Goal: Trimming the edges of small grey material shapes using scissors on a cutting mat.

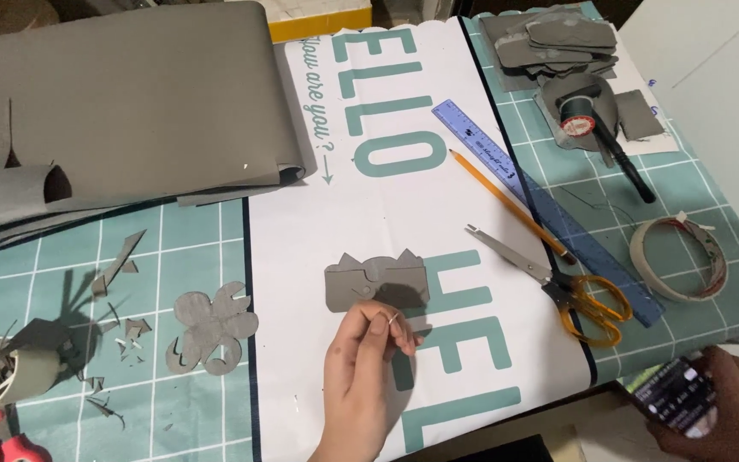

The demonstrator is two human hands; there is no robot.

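Observation:
My left hand point(361, 376) is at the bottom centre with its fingertips pinched on a thin metal needle point(393, 322). The needle tip is just below a grey cut piece point(378, 281) with pointed tabs, which lies flat on a white sheet with teal letters point(387, 197). My right hand point(729, 411) is at the bottom right corner, off the table edge, and holds a phone point(673, 395) with its screen lit.
Orange-handled scissors point(588, 304), a pencil point(506, 201) and a blue ruler point(549, 214) lie to the right. Farther right are a tape roll point(679, 257), a thread spool point(576, 120), a black pen point(630, 171) and stacked grey pieces point(558, 38). A flower-shaped grey cutout point(213, 329), scraps and large grey sheets point(130, 103) lie left.

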